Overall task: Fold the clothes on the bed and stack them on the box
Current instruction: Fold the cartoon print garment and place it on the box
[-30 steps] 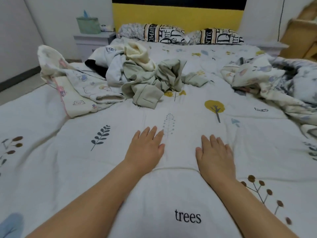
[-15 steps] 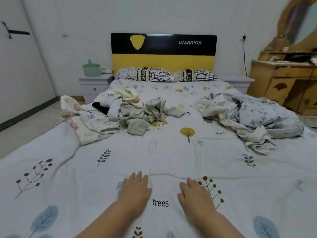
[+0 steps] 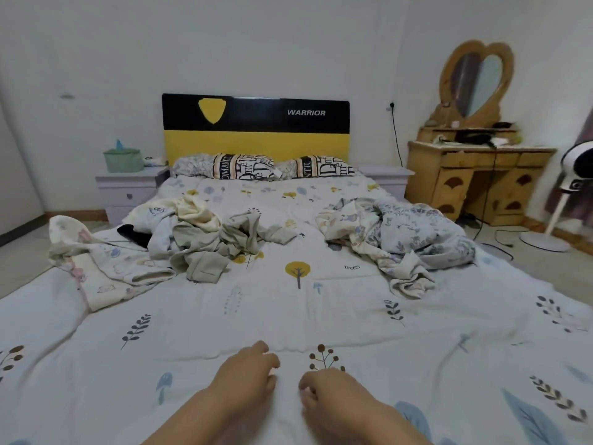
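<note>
A heap of crumpled clothes, pale green, cream and light blue, lies on the bed's left half. Beside it at the left edge spreads a cream printed garment. On the right half sits a bundle of floral blue and cream fabric. My left hand and my right hand rest side by side on the printed bedsheet at the near end. Their fingers are loosely curled and hold nothing. Both hands are far from the clothes. No box is in view.
Two pillows lie under the black and yellow headboard. A grey nightstand with a green tissue box stands at the left. A wooden dressing table with a heart mirror and a standing fan are at the right, with cables on the floor.
The view has pulled back from the clothes toward the foot of the bed. Both hands slid back along the sheet, and their flat fingers have curled.
</note>
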`<control>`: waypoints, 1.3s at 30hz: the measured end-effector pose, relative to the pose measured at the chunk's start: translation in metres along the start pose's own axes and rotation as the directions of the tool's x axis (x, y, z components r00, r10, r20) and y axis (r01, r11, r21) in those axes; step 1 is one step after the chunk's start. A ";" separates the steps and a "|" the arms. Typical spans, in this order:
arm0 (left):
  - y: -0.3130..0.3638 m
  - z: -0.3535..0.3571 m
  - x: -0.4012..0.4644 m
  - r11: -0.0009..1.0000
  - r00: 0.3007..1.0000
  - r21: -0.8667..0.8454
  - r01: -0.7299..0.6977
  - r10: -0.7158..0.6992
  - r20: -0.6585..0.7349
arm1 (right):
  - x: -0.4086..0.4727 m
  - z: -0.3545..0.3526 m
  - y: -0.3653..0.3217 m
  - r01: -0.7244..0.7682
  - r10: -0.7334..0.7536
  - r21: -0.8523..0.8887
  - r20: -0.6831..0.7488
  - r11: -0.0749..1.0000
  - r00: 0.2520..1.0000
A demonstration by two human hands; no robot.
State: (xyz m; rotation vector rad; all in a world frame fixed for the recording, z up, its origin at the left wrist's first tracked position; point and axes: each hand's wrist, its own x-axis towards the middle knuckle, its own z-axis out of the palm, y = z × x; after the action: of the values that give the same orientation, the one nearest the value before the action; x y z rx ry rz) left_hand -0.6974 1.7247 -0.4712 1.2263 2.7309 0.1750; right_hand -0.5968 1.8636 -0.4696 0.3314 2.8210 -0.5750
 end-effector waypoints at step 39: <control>-0.042 0.077 0.282 0.989 0.922 0.148 0.003 0.054 -0.383 | 0.273 -0.108 0.201 -0.241 0.126 -0.114 -0.602 0.964 0.788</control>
State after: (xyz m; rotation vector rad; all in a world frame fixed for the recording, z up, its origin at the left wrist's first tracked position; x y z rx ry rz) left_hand -0.9001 1.9120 -0.5772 1.3972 3.1133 0.2473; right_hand -0.8215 2.1349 -0.5201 0.8780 3.3366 -0.1699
